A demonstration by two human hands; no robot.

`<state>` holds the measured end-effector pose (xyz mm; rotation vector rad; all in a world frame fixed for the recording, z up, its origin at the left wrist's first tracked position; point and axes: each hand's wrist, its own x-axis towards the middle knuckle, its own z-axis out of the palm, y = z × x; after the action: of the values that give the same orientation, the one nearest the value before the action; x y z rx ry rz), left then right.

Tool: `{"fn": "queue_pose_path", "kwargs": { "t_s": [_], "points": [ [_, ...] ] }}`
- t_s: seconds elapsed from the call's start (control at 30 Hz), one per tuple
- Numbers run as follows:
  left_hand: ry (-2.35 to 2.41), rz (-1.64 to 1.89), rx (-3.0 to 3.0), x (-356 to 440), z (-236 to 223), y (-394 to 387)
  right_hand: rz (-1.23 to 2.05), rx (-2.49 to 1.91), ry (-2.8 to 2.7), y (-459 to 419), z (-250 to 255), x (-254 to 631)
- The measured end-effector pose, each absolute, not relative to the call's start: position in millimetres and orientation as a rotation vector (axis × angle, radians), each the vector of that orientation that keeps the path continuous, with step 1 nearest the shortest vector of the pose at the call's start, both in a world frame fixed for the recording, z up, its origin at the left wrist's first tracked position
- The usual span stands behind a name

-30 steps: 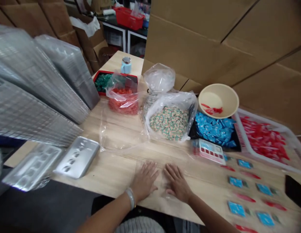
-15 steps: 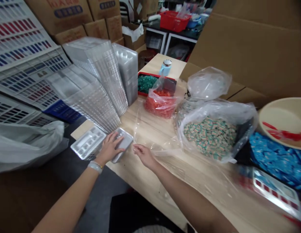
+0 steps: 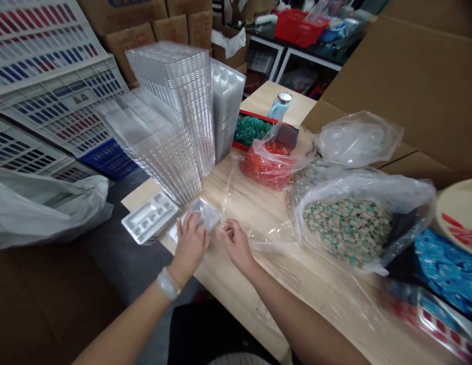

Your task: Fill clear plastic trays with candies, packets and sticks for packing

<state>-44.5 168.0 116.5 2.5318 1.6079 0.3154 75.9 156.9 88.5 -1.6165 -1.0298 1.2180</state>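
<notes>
My left hand (image 3: 190, 242) rests with its fingers apart on a clear plastic tray (image 3: 210, 213) near the table's left edge. Just right of that tray, my right hand (image 3: 236, 244) has thumb and fingers pinched together at the near corner of a clear plastic bag (image 3: 264, 215) lying flat on the wood. How much of the bag is between the fingertips is hard to make out. Another clear tray (image 3: 150, 218) with moulded compartments lies to the left of my left hand. Tall stacks of the same clear trays (image 3: 173, 116) stand behind both.
Beyond the bag sit a bag of red pieces (image 3: 268, 165), a red-rimmed box of green pieces (image 3: 251, 129) and a blue mug (image 3: 280, 105). Farther right are a bag of small wrapped packets (image 3: 348, 228), blue packets (image 3: 444, 268) and a cream basin (image 3: 462, 203). Plastic crates (image 3: 68, 101) stand left.
My hands moved from the table's middle to the trays at the left. The view turned left with them. In the last half second my left hand shifted slightly right across the tray.
</notes>
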Motion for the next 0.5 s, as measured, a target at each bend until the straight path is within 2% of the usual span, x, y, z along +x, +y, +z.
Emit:
{"fn": "queue_pose_path", "kwargs": {
  "t_s": [0.13, 0.23, 0.3, 0.37, 0.43, 0.5],
  "points": [
    [1.252, 0.347, 2.521, -42, 133, 130, 1.487, -1.557, -0.636, 111, 96, 91],
    [1.368, 0.349, 2.483, -54, 120, 139, 1.389, -1.937, -0.708, 69, 70, 117],
    [1.666, 0.327, 2.402, -67, 105, 161, 1.187, -2.217, -0.962, 52, 58, 136],
    [1.789, 0.248, 2.333, -78, 92, 182, 0.820, -2.362, -1.304, 55, 63, 146],
    [1.766, 0.191, 2.315, -86, 84, 194, 0.486, -2.263, -1.720, 82, 82, 142],
    [1.720, 0.174, 2.317, -90, 82, 197, 0.444, -1.887, -2.202, 129, 101, 125]
  ]
}}
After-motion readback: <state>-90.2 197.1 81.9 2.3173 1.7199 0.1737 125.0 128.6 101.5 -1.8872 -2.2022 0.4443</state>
